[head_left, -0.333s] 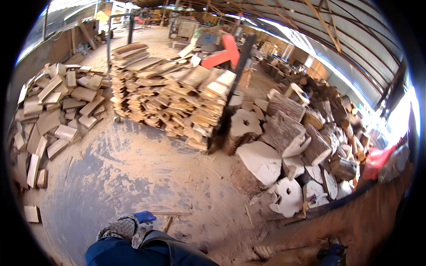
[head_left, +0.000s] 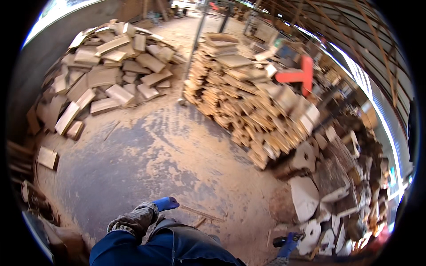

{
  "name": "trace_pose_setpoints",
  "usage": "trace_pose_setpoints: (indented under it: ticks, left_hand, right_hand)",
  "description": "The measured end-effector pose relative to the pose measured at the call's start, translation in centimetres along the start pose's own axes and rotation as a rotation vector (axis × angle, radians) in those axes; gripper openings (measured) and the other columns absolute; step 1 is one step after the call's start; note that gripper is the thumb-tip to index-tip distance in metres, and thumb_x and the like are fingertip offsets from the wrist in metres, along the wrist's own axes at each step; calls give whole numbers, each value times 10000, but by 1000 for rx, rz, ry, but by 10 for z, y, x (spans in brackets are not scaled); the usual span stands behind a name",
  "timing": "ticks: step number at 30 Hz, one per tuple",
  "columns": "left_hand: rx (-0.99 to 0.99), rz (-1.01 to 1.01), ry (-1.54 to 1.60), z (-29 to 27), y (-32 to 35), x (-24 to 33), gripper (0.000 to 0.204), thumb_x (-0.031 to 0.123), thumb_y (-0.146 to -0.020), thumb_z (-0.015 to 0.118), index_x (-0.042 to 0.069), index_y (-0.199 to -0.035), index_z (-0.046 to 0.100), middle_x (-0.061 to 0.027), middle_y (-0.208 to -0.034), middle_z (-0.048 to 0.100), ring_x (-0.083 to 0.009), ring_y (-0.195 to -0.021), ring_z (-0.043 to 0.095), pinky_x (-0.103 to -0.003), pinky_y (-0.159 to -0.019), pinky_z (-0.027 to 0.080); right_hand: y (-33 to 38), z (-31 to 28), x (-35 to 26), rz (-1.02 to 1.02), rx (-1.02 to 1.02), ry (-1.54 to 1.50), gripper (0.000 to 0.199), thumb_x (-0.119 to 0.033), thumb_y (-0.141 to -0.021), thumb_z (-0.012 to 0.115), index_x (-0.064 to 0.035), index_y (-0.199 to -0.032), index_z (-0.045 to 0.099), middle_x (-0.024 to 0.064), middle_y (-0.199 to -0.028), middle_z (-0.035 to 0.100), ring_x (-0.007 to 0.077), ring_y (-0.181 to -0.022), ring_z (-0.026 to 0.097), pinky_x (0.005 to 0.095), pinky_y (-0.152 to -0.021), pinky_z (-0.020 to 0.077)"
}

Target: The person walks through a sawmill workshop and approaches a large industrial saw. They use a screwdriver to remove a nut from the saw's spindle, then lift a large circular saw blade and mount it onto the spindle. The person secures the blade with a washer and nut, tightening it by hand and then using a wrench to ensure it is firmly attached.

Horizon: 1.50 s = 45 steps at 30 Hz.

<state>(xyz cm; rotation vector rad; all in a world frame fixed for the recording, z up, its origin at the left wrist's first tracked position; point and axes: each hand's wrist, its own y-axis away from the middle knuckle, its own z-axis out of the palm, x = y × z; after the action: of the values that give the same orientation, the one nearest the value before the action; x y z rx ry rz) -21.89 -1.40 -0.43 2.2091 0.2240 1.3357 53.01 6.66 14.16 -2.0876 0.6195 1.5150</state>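
My left hand (head_left: 166, 203), in a blue glove, hangs above the floor at the lower middle, its fingers curled in with nothing seen in them. A thin wooden stick (head_left: 202, 213) appears just beyond its fingertips; it looks to lie on the floor. At the lower right my right hand (head_left: 290, 244), also blue-gloved, is closed on a dark rounded object (head_left: 279, 241), whose kind I cannot make out. It is close to the cut logs (head_left: 304, 199), whose pale sawn ends face me.
A loose heap of short wood blocks (head_left: 104, 77) lies at the left, with a single block (head_left: 47, 158) nearer. Thin boards (head_left: 248, 102) are stacked high inside a metal frame (head_left: 195, 48); a red T-shaped piece (head_left: 301, 76) stands behind. Sawdust covers much of the floor (head_left: 146, 155).
The view has swung left, so the piles shift rightward in it. My right hand with the dark object now shows more plainly beside the logs. My left hand's fingers look more curled.
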Motion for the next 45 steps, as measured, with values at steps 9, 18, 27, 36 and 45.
trace_pose_setpoints:
  ticks: [9,18,27,36,45]
  left_hand:
    - [320,361,224,-279,-56,0,303,280,-958,684,52,-1157,683,-96,-1063,725,-187,-945,684,-356,-856,541]
    - [891,-352,373,-588,-84,-175,382,347,-915,654,14,-1095,705,-190,-1039,734,-255,-975,700,-385,-848,533]
    - [511,-754,1320,-649,-70,-239,243,251,-961,638,13,-949,680,-161,-738,694,-267,-627,687,-429,-576,555]
    - [482,-549,261,-1081,-377,-233,330,333,-937,601,26,-873,705,-179,-727,690,-267,-682,681,-426,-681,545]
    - [642,641,209,-1558,-892,197,266,150,-942,686,-3,-1159,672,-99,-1039,723,-145,-944,660,-308,-840,535]
  right_hand:
    - [122,509,-106,81,-611,-187,482,167,-737,709,-64,-1139,575,-15,-944,548,117,-819,548,273,-687,528]
    - [236,1029,-239,78,-1206,-179,470,5,-787,770,-51,-1197,547,-6,-954,576,115,-801,567,293,-726,521]
    - [297,1463,-409,-106,-1301,-462,573,-76,-777,820,-21,-1268,531,27,-1045,633,122,-918,612,298,-846,530]
    - [179,1794,-501,43,-1011,-474,416,46,-812,755,-48,-1171,567,-4,-966,611,91,-792,577,273,-748,538]
    - [-19,2063,-559,88,-579,-675,453,-92,-795,845,-37,-1155,574,-2,-960,596,109,-838,570,282,-766,513]
